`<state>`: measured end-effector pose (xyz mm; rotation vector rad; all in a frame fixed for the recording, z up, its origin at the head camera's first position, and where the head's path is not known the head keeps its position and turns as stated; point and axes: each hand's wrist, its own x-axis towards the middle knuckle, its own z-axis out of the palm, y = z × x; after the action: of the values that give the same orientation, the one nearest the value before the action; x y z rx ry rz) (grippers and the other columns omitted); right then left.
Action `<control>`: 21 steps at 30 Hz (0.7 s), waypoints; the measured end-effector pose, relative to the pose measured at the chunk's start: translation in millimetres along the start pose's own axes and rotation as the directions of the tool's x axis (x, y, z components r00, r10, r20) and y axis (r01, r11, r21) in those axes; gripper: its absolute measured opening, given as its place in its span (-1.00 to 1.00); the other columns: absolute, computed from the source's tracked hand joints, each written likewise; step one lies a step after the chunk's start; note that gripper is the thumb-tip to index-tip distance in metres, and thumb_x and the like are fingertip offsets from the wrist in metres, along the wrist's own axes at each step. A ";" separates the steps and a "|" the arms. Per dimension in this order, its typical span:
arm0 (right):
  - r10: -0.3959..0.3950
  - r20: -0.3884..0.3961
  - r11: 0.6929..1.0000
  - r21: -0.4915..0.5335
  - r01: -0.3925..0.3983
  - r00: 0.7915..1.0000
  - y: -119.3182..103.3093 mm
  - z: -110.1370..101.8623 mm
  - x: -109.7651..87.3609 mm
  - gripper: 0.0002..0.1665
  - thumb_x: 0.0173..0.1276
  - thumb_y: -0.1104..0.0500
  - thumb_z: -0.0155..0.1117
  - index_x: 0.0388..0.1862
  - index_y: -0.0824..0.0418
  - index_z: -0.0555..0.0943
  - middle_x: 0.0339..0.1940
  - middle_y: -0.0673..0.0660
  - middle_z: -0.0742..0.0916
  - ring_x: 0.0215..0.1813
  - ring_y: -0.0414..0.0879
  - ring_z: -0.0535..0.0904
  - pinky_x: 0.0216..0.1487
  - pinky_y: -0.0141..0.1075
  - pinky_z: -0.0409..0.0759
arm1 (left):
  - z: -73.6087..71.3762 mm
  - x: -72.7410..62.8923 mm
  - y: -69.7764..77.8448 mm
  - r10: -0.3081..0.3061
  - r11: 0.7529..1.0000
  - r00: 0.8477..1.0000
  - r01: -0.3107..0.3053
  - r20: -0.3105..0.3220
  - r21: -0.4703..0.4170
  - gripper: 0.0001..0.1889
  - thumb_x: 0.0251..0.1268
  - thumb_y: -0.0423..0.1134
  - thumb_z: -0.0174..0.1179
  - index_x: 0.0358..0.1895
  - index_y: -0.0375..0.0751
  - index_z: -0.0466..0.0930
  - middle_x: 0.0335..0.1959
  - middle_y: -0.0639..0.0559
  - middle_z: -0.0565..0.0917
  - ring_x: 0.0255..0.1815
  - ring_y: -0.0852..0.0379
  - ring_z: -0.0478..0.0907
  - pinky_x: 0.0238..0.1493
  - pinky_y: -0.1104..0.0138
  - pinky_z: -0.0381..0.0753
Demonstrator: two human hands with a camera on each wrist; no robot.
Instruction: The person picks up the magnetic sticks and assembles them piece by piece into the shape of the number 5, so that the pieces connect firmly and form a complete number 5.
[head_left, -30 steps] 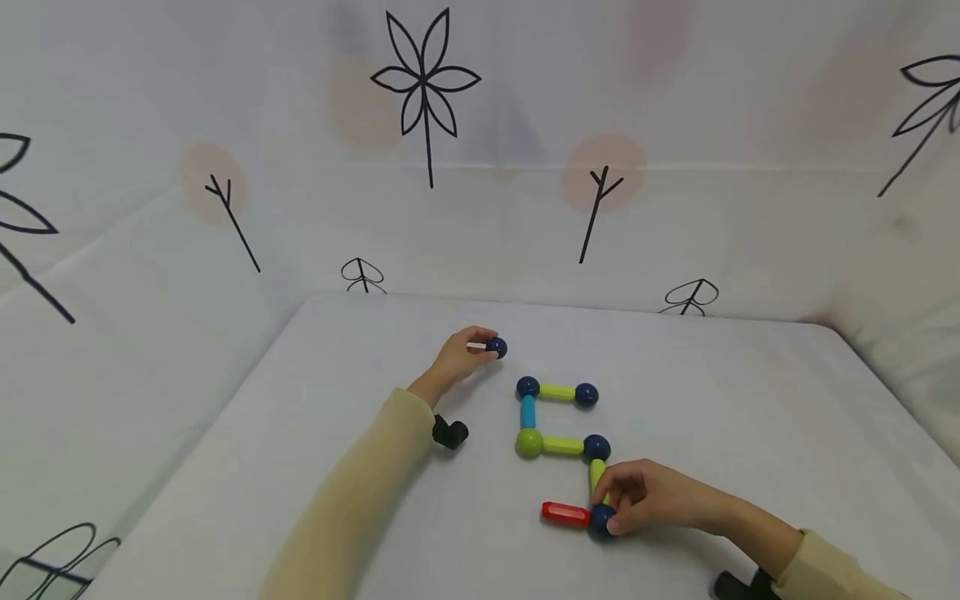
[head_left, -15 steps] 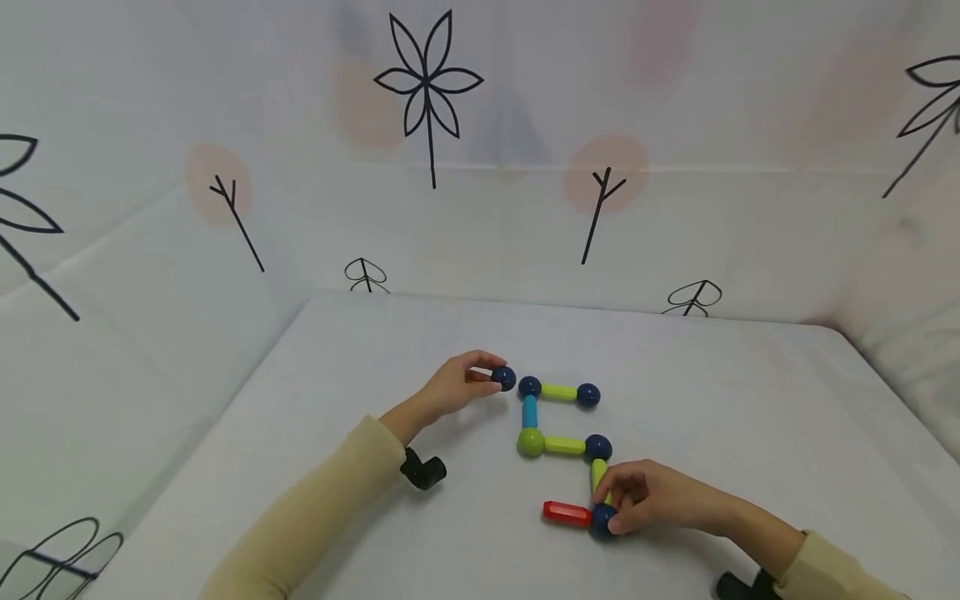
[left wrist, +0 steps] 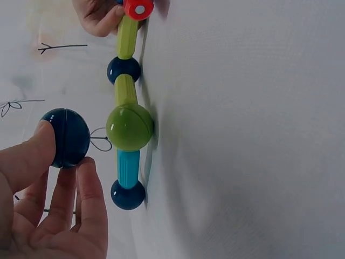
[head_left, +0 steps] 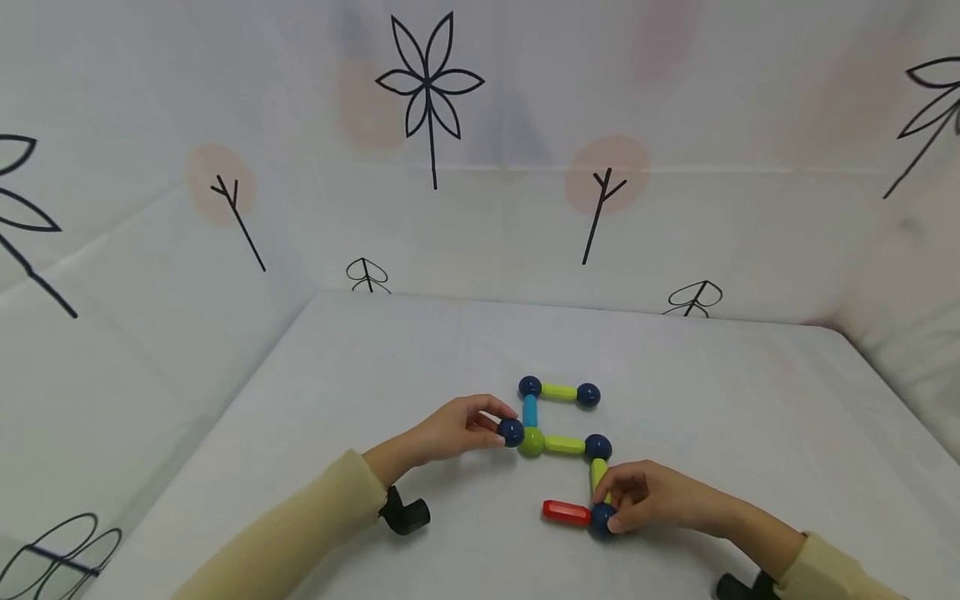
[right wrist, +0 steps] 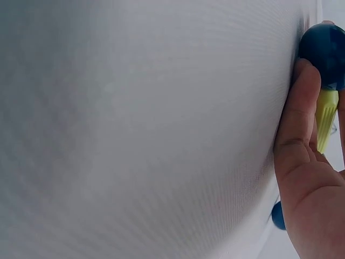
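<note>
My left hand (head_left: 453, 429) pinches a loose dark blue ball (left wrist: 66, 138) between thumb and fingertips, raised off the table in the left wrist view. In the head view, that ball overlaps the left edge of a green ball (head_left: 532, 444). The green ball belongs to a zigzag of toy building rods and balls: a light blue rod (head_left: 530, 411), lime rods (head_left: 564, 446), several dark blue balls (head_left: 588, 395) and a red rod (head_left: 566, 513) at the near end. My right hand (head_left: 660, 500) grips the chain's nearest dark blue ball (head_left: 600, 522), partly hiding it and its lime rod.
The chain lies on a white table (head_left: 420, 350). Pale cloth walls (head_left: 495, 233) with drawn plants rise at the back and sides. A black wrist-worn device (head_left: 405, 512) hangs under the left sleeve (head_left: 300, 533).
My left hand has come toward me and slightly right with the loose blue ball, from beyond the chain's far end to beside the green ball. My right hand stays in place.
</note>
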<state>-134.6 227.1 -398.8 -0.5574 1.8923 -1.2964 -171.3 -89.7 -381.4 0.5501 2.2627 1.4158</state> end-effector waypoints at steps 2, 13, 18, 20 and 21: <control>0.006 -0.007 1.000 -0.004 -0.007 1.000 -0.2 0.4 0.1 -0.68 0.19 0.20 0.35 -0.08 0.27 0.57 -0.36 0.11 0.58 -0.30 -0.03 0.46 -0.30 -0.36 0.48 | 2.5 -2.9 -0.4 0.006 1.000 1.000 -0.006 0.022 -0.002 -0.71 0.20 -0.36 0.25 -0.01 -0.06 0.56 -0.07 0.05 0.56 -0.13 0.15 0.54 -0.11 0.33 0.56; 0.019 -0.024 1.000 -0.016 -0.019 1.000 1.0 0.8 0.6 -0.68 0.20 0.18 0.34 -0.07 0.25 0.58 -0.36 0.12 0.58 -0.29 -0.02 0.46 -0.29 -0.35 0.48 | 17.0 -9.9 -4.8 -0.008 1.000 0.983 0.008 0.185 0.004 -0.69 0.17 -0.41 0.25 -0.01 -0.06 0.57 -0.11 0.16 0.57 -0.15 0.23 0.55 -0.18 0.39 0.54; 0.011 -0.018 1.000 -0.006 -0.011 1.000 1.1 0.8 0.2 -0.68 0.21 0.19 0.33 -0.06 0.27 0.58 -0.36 0.13 0.58 -0.30 -0.02 0.47 -0.29 -0.35 0.48 | 24.6 -11.1 -3.4 -0.012 1.000 0.963 0.014 0.268 -0.006 -0.69 0.17 -0.45 0.23 -0.01 -0.12 0.58 -0.12 0.15 0.58 -0.17 0.25 0.56 -0.15 0.43 0.53; 0.005 -0.014 1.000 -0.006 -0.005 1.000 1.3 0.8 -0.2 -0.68 0.22 0.20 0.32 -0.06 0.27 0.57 -0.37 0.13 0.58 -0.31 -0.03 0.47 -0.29 -0.35 0.48 | 27.1 -11.3 -3.3 -0.015 1.000 0.956 0.019 0.294 -0.011 -0.68 0.16 -0.47 0.23 -0.01 -0.14 0.59 -0.12 0.15 0.59 -0.17 0.26 0.56 -0.14 0.44 0.52; 0.001 -0.013 1.000 -0.007 -0.001 1.000 1.4 0.8 -0.3 -0.68 0.22 0.20 0.32 -0.05 0.28 0.57 -0.37 0.13 0.58 -0.31 -0.03 0.47 -0.30 -0.36 0.48 | 28.4 -11.4 -3.5 -0.016 1.000 0.952 0.021 0.307 -0.013 -0.68 0.16 -0.47 0.23 -0.01 -0.15 0.59 -0.12 0.15 0.59 -0.17 0.27 0.56 -0.13 0.45 0.52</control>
<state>-133.7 227.4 -400.1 -0.5523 1.9083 -1.2964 -146.9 -76.1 -394.3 0.6898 2.0023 1.2412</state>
